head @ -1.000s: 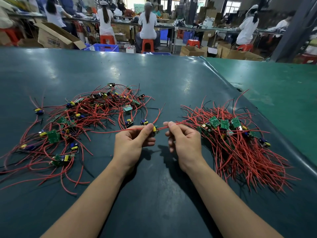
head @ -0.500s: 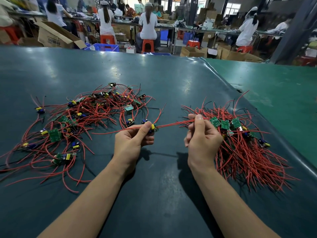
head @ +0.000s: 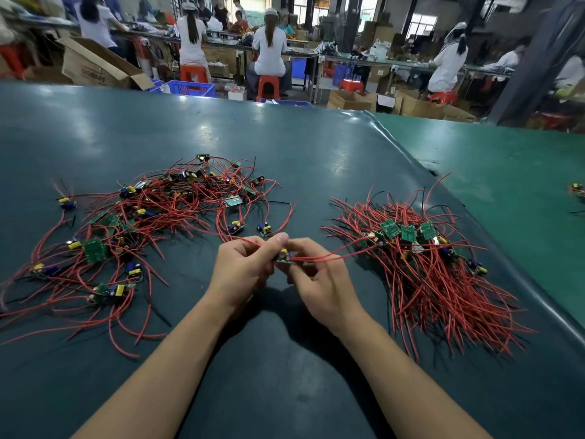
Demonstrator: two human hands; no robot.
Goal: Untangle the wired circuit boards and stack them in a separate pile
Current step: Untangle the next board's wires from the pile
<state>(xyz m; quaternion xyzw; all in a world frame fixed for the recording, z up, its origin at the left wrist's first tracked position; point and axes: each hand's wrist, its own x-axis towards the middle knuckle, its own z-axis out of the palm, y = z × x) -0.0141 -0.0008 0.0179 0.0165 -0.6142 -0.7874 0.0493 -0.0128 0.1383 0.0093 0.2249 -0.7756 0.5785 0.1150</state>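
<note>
Together, both hands [head: 278, 267] pinch a small green board [head: 282, 258] trailing thin red wire [head: 329, 255].

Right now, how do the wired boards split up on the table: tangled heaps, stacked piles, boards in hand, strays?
Tangled heap: 1
Stacked pile: 1
Held board, pinched between left hand and right hand: 1
Stray cluster, cut off at the right edge: 1
Total: 4 groups; boards inside the heaps are too tangled to count.

Overhead glare, soft shadows, warped edges
</note>
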